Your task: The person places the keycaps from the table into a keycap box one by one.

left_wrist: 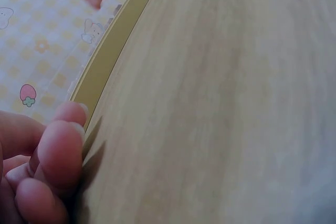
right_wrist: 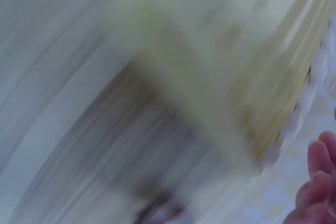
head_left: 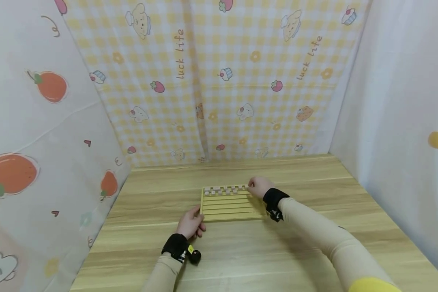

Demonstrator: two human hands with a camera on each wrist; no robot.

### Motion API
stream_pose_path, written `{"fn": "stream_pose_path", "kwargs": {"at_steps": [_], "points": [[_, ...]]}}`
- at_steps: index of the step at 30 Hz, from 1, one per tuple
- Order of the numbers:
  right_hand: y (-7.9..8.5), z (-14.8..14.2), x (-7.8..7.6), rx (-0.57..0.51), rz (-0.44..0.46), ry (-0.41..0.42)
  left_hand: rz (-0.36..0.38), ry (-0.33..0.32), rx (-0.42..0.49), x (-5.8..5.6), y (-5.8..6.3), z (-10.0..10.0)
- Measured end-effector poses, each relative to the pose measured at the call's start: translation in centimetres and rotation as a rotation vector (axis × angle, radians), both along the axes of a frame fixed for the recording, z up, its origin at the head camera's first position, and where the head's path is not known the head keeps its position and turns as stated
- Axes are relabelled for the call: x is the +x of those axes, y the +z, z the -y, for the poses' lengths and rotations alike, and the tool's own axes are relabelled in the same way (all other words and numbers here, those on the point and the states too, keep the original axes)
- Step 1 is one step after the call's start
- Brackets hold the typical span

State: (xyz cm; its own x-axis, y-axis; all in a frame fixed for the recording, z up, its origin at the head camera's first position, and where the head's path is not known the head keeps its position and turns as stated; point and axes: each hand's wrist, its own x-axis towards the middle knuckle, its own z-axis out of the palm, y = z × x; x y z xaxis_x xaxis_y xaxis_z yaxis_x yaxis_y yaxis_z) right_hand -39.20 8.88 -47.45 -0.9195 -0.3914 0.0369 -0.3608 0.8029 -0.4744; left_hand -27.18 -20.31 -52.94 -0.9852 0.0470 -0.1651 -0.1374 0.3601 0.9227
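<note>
A yellow grooved board [head_left: 228, 209] lies on the table. Several small pale blocks [head_left: 220, 192] stand in its two farthest rows, the back row reaching nearly to the right end. My left hand [head_left: 190, 224] grips the near left corner of the board; in the left wrist view its curled fingertips [left_wrist: 65, 135] meet the yellow edge. At the far right corner, the fingers of my right hand [head_left: 260, 186] are beside the last block of the back row. Whether they pinch a block is too small to tell. The right wrist view is blurred, with several bent fingers [right_wrist: 317, 182] at its edge.
The wooden table [head_left: 241, 255] extends around the board on every side. Behind it hangs a yellow checked cloth [head_left: 219, 101], with pale printed cloths [head_left: 58, 134] at the left and right. A black wristband with a small camera [head_left: 194, 256] is on each wrist.
</note>
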Motion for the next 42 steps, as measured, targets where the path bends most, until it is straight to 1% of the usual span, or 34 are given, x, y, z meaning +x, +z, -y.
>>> {"fn": "stream_pose_path", "kwargs": {"at_steps": [2, 6, 9, 11, 14, 17, 19, 22, 25, 26, 28, 30, 33, 35, 37, 39, 42], "points": [[0.0, -1.6, -0.1, 0.007, 0.014, -0.001, 0.003, 0.005, -0.003, 0.0, 0.2, 0.1], [0.0, -4.6, -0.3, 0.049, 0.090, -0.014, -0.003, 0.007, -0.010, 0.0, 0.4, 0.5], [0.1, -6.1, -0.3, 0.084, 0.117, 0.007, -0.009, 0.013, -0.015, -0.1, 0.5, 0.8], [-0.1, -6.8, -0.3, 0.104, 0.113, 0.038, -0.011, 0.016, -0.015, -0.1, 0.6, 0.9], [-0.7, -7.6, -0.3, 0.126, 0.096, 0.079, -0.012, 0.022, -0.011, 0.0, 0.6, 1.0], [-1.4, -8.0, -0.1, 0.115, 0.105, 0.106, -0.002, 0.028, -0.004, 0.1, 0.4, 1.0], [-1.7, -8.1, 0.1, 0.090, 0.095, 0.129, 0.004, 0.028, 0.000, 0.1, 0.2, 1.0], [-2.1, -8.3, 0.3, 0.084, 0.064, 0.130, 0.010, 0.028, 0.004, 0.3, 0.0, 1.0], [-2.0, -8.6, 0.3, 0.051, 0.066, 0.098, 0.004, 0.021, 0.008, 0.4, 0.1, 0.8], [-1.8, -8.7, 0.2, 0.023, 0.080, 0.078, 0.003, 0.019, 0.009, 0.4, 0.1, 0.8], [-1.3, -9.0, 0.1, -0.081, 0.135, 0.057, -0.001, 0.016, 0.010, 0.4, 0.2, 0.7], [-0.7, -9.2, -0.1, -0.233, 0.217, 0.033, -0.001, 0.018, 0.009, 0.3, 0.2, 0.7], [0.3, -9.2, -0.3, -0.509, 0.378, -0.007, -0.007, 0.025, 0.004, 0.2, 0.2, 0.6], [0.9, -9.1, -0.3, -0.665, 0.470, -0.041, -0.013, 0.023, 0.004, 0.2, 0.1, 0.6], [1.2, -9.1, -0.3, -0.791, 0.541, -0.075, -0.017, 0.017, 0.007, 0.2, 0.1, 0.5], [1.4, -9.0, -0.2, -0.870, 0.585, -0.081, -0.017, 0.007, 0.009, 0.2, 0.0, 0.4], [1.5, -9.0, 0.0, -0.938, 0.617, -0.084, -0.012, -0.003, 0.012, 0.2, 0.0, 0.2]]}}
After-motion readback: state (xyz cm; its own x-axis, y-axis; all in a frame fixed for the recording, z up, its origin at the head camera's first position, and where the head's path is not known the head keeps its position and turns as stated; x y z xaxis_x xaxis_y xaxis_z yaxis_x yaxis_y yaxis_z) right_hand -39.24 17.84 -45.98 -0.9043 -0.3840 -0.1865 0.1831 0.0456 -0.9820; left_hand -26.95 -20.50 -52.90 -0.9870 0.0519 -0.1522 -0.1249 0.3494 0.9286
